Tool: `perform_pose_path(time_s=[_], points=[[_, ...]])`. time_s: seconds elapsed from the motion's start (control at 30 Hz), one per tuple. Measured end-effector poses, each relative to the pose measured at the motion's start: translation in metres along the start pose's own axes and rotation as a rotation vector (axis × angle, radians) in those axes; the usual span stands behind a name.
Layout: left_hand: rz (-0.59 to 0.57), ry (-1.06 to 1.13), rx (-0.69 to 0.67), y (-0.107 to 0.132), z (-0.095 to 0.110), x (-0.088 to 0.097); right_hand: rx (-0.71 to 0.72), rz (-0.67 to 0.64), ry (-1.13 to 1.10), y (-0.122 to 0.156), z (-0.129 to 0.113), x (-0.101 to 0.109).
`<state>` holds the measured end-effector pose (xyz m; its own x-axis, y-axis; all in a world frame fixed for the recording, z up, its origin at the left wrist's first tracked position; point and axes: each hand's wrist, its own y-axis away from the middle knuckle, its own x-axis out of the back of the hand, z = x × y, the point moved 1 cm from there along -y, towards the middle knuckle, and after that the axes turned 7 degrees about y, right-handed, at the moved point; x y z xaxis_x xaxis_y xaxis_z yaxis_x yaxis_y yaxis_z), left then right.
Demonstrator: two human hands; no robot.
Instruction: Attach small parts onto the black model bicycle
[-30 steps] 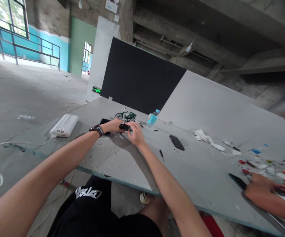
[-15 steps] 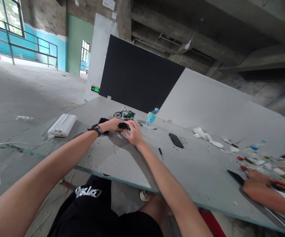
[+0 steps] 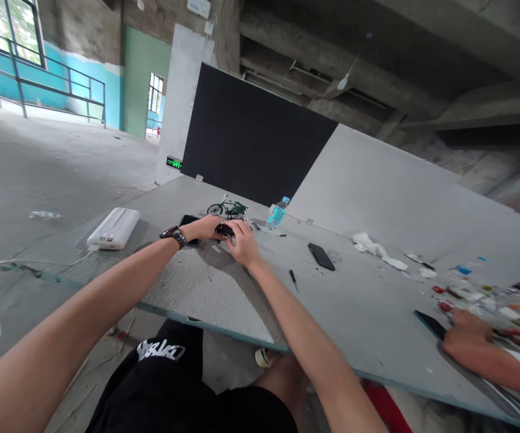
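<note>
Both my arms reach far out over the grey table [image 3: 223, 294]. My left hand [image 3: 203, 227], with a dark watch on its wrist, and my right hand [image 3: 241, 242] close from either side on a small black object [image 3: 224, 229] that rests at the table surface. What the object is I cannot make out. A dark phone [image 3: 188, 221] lies partly under my left hand. Just beyond my hands stands a small green model bicycle [image 3: 228, 209].
A white power bank [image 3: 114, 228] with a cable sits at the left. A blue-labelled water bottle [image 3: 278, 213], a black phone [image 3: 321, 256], a small screwdriver [image 3: 293, 279] and white tissue [image 3: 377, 250] lie further right. Another person's forearm [image 3: 485, 355] rests at the right edge among small coloured parts.
My right hand has shifted slightly left and now covers more of the small black object. My left hand stays where it was. The view has barely moved.
</note>
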<state>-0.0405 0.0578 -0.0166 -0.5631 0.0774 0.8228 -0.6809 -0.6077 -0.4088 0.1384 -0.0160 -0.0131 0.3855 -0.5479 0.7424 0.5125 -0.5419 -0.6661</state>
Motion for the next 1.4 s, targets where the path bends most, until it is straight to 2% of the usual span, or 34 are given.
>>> perform_pose_path(time_s=[0.23, 0.4, 0.6, 0.87, 1.2, 1.4], points=[[0.015, 0.014, 0.017, 0.000, 0.000, 0.000, -0.008, 0.083, 0.032, 0.003, 0.003, -0.001], [0.015, -0.015, 0.008, 0.001, 0.003, 0.001, 0.011, 0.011, 0.014, 0.002, 0.002, -0.001], [0.001, -0.046, 0.029, 0.000, 0.002, 0.000, 0.009, 0.029, 0.002, 0.001, 0.001, 0.000], [-0.016, 0.039, 0.067, 0.005, 0.011, 0.007, -0.054, 0.021, -0.044, 0.002, 0.013, 0.001], [0.051, -0.054, 0.061, 0.001, 0.004, 0.000, -0.019, 0.067, 0.006, 0.001, 0.012, 0.004], [0.075, -0.103, 0.146, 0.004, 0.011, 0.004, -0.026, 0.088, 0.010, 0.001, 0.014, 0.008]])
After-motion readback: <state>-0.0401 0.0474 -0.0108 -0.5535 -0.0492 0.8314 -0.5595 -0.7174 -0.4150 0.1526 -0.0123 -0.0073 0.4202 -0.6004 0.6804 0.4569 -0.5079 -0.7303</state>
